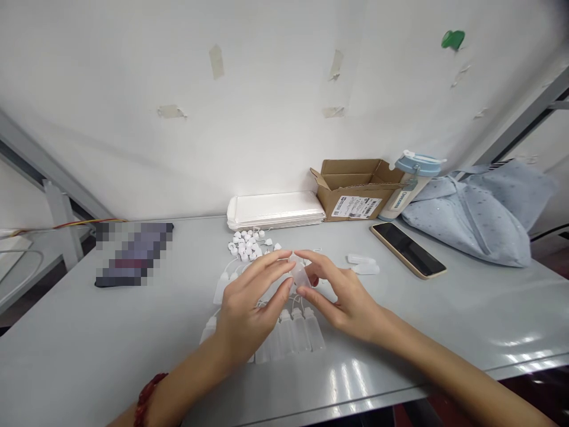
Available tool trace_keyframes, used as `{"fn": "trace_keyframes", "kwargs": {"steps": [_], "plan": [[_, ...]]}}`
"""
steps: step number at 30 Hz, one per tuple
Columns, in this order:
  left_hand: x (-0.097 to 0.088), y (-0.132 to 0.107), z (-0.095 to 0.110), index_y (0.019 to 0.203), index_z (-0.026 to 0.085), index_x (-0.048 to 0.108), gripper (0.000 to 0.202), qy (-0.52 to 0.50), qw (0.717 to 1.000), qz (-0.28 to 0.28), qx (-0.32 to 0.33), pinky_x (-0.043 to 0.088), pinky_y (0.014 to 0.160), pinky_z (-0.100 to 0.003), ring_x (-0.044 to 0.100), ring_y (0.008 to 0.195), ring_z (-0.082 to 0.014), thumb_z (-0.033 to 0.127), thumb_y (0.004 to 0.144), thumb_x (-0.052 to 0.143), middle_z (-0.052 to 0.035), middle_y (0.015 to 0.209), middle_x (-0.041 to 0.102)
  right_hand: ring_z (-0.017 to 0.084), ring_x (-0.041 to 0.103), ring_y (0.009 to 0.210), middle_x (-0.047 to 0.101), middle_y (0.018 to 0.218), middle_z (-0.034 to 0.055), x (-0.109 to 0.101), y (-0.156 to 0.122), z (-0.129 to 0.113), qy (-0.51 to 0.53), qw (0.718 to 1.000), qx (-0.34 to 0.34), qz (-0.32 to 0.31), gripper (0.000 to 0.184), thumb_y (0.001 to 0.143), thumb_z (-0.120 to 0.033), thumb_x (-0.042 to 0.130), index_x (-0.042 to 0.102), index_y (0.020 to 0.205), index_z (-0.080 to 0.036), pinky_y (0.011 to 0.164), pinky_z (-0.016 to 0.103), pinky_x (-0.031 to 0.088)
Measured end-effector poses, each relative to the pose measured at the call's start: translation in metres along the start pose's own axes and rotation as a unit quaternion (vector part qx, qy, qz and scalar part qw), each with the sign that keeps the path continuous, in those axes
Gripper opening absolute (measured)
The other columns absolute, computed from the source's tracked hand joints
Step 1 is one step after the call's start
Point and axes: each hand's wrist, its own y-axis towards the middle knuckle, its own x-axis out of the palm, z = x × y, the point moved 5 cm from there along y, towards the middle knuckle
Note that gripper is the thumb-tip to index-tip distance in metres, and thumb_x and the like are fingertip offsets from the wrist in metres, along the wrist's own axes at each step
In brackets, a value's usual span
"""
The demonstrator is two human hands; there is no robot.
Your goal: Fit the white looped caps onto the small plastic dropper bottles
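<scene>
Pinching a small translucent bottle (299, 274) between both sets of fingertips, left hand (249, 308) and right hand (344, 299) are closed on it just above the row of bottles (297, 335) on the grey table (133, 332), with white caps (246, 244) heaped behind.

I count one held bottle (299, 273), two loose bottles (363, 264), one phone (408, 249), one cardboard box (355, 190), one tumbler (411, 184), one bag (480, 219); the caps (246, 244) are too small to count.
</scene>
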Motion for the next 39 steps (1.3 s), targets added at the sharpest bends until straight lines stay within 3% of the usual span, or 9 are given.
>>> {"fn": "trace_keyframes", "kwargs": {"steps": [8,12,15,20,25,31,34,37,39], "plan": [[-0.002,-0.001,0.003,0.098,0.015,0.067,0.025,-0.034,0.999,0.009,0.019,0.052,0.09,-0.031,0.062,0.102,-0.019,0.0,0.081,0.055,-0.0091,0.104,0.065,0.013,0.055,0.067,0.057,0.08,0.001,-0.002,0.0,-0.002,-0.023,0.999,-0.02,0.021,0.042,0.091,-0.02,0.048,0.036,0.132,-0.022,0.062,0.026,0.049],[-0.007,-0.001,-0.007,0.091,0.018,0.065,0.014,-0.06,0.993,0.023,-0.096,0.054,0.079,-0.031,0.062,0.089,-0.0176,0.009,0.082,0.059,-0.0056,0.094,0.063,0.014,0.058,0.072,0.061,0.09,0.0047,-0.003,0.0,-0.006,-0.041,0.997,-0.051,0.042,0.042,0.092,-0.019,0.048,0.036,0.132,-0.021,0.065,0.027,0.051],[-0.004,0.0,-0.015,0.087,0.019,0.064,0.006,-0.106,0.976,-0.02,-0.192,0.054,0.072,-0.028,0.061,0.079,-0.015,0.018,0.083,0.06,-0.0025,0.085,0.063,0.014,0.06,0.071,0.063,0.093,0.0059,-0.002,0.001,-0.007,-0.057,0.995,-0.067,0.039,0.042,0.092,-0.019,0.047,0.036,0.133,-0.022,0.065,0.028,0.052],[0.0,0.002,-0.018,0.084,0.022,0.066,0.005,-0.158,0.956,-0.053,-0.24,0.054,0.071,-0.026,0.062,0.078,-0.014,0.021,0.082,0.062,-0.0008,0.085,0.065,0.018,0.062,0.082,0.065,0.101,0.0093,0.004,0.0,-0.009,-0.055,0.994,-0.09,0.008,0.045,0.091,-0.015,0.047,0.033,0.134,-0.02,0.069,0.032,0.053],[0.006,0.0,-0.022,0.082,0.022,0.068,0.006,-0.206,0.931,-0.1,-0.285,0.055,0.066,-0.025,0.063,0.073,-0.014,0.024,0.083,0.062,-0.0004,0.081,0.066,0.017,0.061,0.074,0.066,0.09,0.0081,0.005,-0.001,-0.006,-0.082,0.993,-0.086,0.013,0.041,0.091,-0.018,0.047,0.036,0.131,-0.017,0.062,0.031,0.052],[0.007,0.003,-0.02,0.084,0.022,0.069,0.011,-0.158,0.945,-0.145,-0.246,0.055,0.066,-0.026,0.064,0.076,-0.0155,0.024,0.084,0.058,-0.002,0.085,0.067,0.014,0.056,0.057,0.062,0.071,0.0017,0.002,-0.001,-0.005,-0.107,0.99,-0.085,0.036,0.032,0.092,-0.022,0.048,0.044,0.123,-0.016,0.052,0.025,0.046],[0.007,0.001,-0.021,0.093,0.022,0.067,0.012,-0.068,0.963,-0.146,-0.215,0.056,0.062,-0.027,0.064,0.076,-0.0164,0.024,0.086,0.056,-0.003,0.092,0.067,0.013,0.055,0.054,0.062,0.067,0.0012,-0.001,0.0,-0.004,-0.118,0.988,-0.08,0.054,0.028,0.091,-0.023,0.049,0.049,0.118,-0.014,0.05,0.024,0.044],[0.002,0.001,-0.009,0.112,0.02,0.058,0.027,0.095,0.991,-0.076,-0.062,0.056,0.075,-0.038,0.063,0.092,-0.0225,0.017,0.085,0.056,-0.0084,0.104,0.065,0.011,0.055,0.051,0.063,0.067,0.0011,-0.004,0.001,-0.002,-0.124,0.987,-0.064,0.084,0.027,0.091,-0.026,0.049,0.051,0.116,-0.015,0.049,0.022,0.043],[0.003,-0.001,0.006,0.12,0.015,0.052,0.038,0.167,0.981,-0.059,0.078,0.052,0.087,-0.044,0.058,0.106,-0.0272,0.013,0.083,0.057,-0.0136,0.113,0.062,0.011,0.055,0.051,0.063,0.066,0.0006,-0.007,0.001,-0.002,-0.116,0.987,-0.051,0.102,0.027,0.091,-0.027,0.048,0.052,0.115,-0.016,0.049,0.022,0.043]]}}
